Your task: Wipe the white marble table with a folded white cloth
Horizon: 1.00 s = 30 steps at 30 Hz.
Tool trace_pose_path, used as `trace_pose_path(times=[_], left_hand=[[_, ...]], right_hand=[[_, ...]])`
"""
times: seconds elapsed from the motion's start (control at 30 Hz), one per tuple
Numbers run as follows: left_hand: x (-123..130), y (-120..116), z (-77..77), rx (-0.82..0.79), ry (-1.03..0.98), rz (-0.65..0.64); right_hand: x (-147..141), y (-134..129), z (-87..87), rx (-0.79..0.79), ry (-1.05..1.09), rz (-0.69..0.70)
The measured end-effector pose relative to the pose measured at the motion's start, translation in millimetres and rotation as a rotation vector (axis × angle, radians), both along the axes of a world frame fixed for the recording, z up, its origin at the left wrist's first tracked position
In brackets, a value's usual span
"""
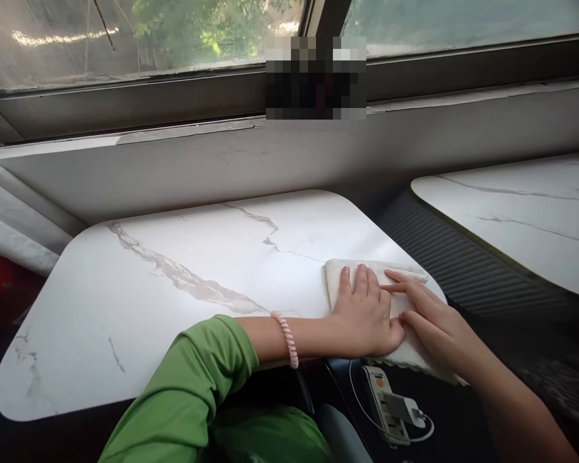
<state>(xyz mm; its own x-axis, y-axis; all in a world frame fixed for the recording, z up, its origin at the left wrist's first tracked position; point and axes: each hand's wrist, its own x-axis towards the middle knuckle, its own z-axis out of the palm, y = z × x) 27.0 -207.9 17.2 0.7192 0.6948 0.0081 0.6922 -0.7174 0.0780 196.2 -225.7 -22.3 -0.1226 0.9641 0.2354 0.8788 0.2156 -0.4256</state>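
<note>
A folded white cloth (338, 273) lies at the right end of the white marble-patterned table (212, 251), part of it hanging over the near edge. Flat on the cloth rests my left hand (364, 315), fingers stretched forward, with a pink coiled band (288, 339) round the wrist and a green sleeve up the arm. My right hand (437, 325) comes in from the right and touches the cloth beside the left hand. Its visible fingers are extended and a little apart; its underside is hidden.
A white power strip (383, 402) with a plugged-in charger (405, 410) and cable sits below the near edge. Another marble-patterned table (525, 218) stands right, beyond a ribbed grey surface (424, 241). A wall ledge and windows (212, 38) run behind. A blurred-out patch covers part of the sill.
</note>
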Motion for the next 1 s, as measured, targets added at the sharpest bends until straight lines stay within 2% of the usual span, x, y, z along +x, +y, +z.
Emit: trace_pose_path(times=[0.13,0.3,0.53,0.7,0.8,1.0], left_hand=[[8.4,7.7,-3.9,0.025,-0.041,0.022],[22.0,37.9,-12.5,0.076,-0.085,0.063],[26.9,109.0,-19.9,0.064,-0.156,0.182],[19.3,168.2,-24.8,0.035,-0.199,0.289],[13.7,200.0,-27.6,0.01,-0.194,0.29],[10.8,233.7,-31.8,0.114,-0.242,0.342]], right_hand=[[-7.3,14.7,8.8,0.064,-0.018,-0.052],[4.8,56.2,0.3,0.106,-0.149,-0.001],[3.4,145.3,-2.0,0.056,-0.262,0.043],[-10.2,209.6,1.4,0.053,-0.219,0.087],[-15.4,240.5,0.2,0.07,-0.156,0.099],[-22.5,281.8,-3.0,0.09,-0.126,0.073]])
